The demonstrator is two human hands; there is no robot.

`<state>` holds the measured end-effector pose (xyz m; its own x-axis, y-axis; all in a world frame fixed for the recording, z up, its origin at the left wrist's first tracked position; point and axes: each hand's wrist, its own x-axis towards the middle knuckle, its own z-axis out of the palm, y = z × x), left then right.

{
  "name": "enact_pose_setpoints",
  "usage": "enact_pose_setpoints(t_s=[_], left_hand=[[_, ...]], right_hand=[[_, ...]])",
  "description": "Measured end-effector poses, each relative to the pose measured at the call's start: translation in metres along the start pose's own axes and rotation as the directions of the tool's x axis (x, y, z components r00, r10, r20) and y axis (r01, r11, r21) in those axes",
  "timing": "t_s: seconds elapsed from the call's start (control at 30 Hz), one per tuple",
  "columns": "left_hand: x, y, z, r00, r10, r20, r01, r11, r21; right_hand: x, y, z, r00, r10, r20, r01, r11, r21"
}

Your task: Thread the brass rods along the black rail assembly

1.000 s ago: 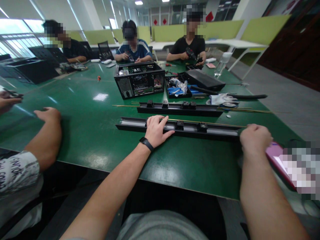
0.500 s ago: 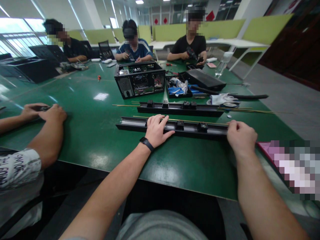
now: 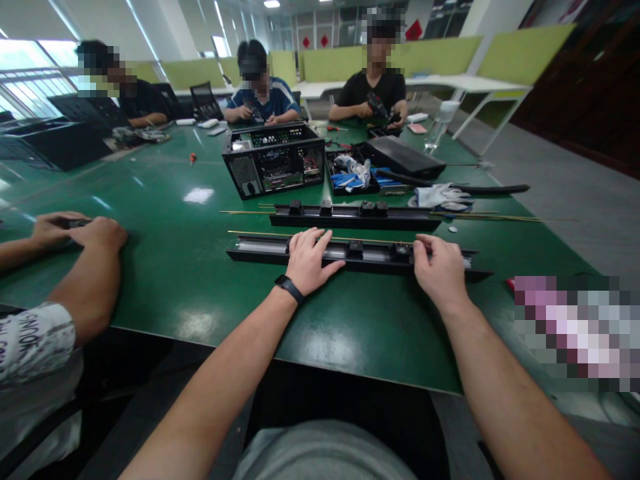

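Observation:
A long black rail [image 3: 375, 255] with small black blocks lies on the green table nearest me. Across its left part rests my left hand [image 3: 310, 260], fingers spread, a dark band on the wrist. My right hand [image 3: 439, 263] pinches a thin brass-coloured rod [image 3: 260, 233] over the rail's right part, beside a black block [image 3: 401, 251]. The rod runs along the rail's far edge and sticks out past its left end. Behind lies a second black rail [image 3: 345, 216] with similar blocks and thin rods.
An open computer case [image 3: 273, 160] stands beyond the rails, with a tray of gloves [image 3: 353, 175] and a white glove [image 3: 443, 197] to its right. At the left, a person's hands [image 3: 80, 230] hold a small dark part. Three people sit across the green table [image 3: 165, 267].
My right hand has moved left along the rail, and the rod has slid left, its end now past the rail's left end. My left hand stays on the rail.

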<state>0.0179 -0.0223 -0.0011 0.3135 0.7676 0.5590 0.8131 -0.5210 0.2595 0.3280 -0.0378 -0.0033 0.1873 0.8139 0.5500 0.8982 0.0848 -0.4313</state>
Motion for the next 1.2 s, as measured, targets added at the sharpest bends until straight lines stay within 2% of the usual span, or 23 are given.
enact_pose_setpoints(t_s=[0.27, 0.63, 0.77, 0.93, 1.07, 1.13, 1.2], left_hand=[[0.0, 0.001, 0.001, 1.0, -0.003, 0.002, 0.003, 1.0, -0.005], [0.0, 0.0, 0.002, 1.0, 0.002, 0.017, -0.002, 1.0, -0.013], [-0.001, -0.001, 0.003, 1.0, 0.003, 0.005, -0.003, 1.0, -0.013], [-0.001, -0.003, 0.003, 1.0, -0.003, 0.005, 0.003, 1.0, -0.012], [-0.002, -0.004, 0.002, 1.0, 0.007, -0.001, -0.007, 1.0, -0.012], [-0.002, -0.005, 0.002, 1.0, 0.009, -0.007, -0.01, 1.0, -0.01], [-0.002, -0.004, 0.002, 1.0, 0.009, -0.012, -0.009, 1.0, -0.005]], right_hand=[[0.003, 0.004, -0.001, 0.999, 0.002, 0.042, -0.002, 1.0, 0.004], [0.003, 0.004, -0.002, 0.999, 0.027, 0.042, -0.027, 0.999, 0.016], [0.01, 0.017, -0.011, 0.991, 0.127, 0.047, -0.126, 0.991, -0.037], [0.021, 0.043, -0.031, 0.927, 0.374, 0.019, -0.367, 0.917, -0.157], [0.025, 0.056, -0.039, 0.819, 0.569, -0.08, -0.574, 0.803, -0.163], [0.025, 0.057, -0.038, 0.792, 0.604, -0.088, -0.61, 0.778, -0.15], [0.023, 0.057, -0.035, 0.786, 0.614, -0.076, -0.618, 0.776, -0.129]])
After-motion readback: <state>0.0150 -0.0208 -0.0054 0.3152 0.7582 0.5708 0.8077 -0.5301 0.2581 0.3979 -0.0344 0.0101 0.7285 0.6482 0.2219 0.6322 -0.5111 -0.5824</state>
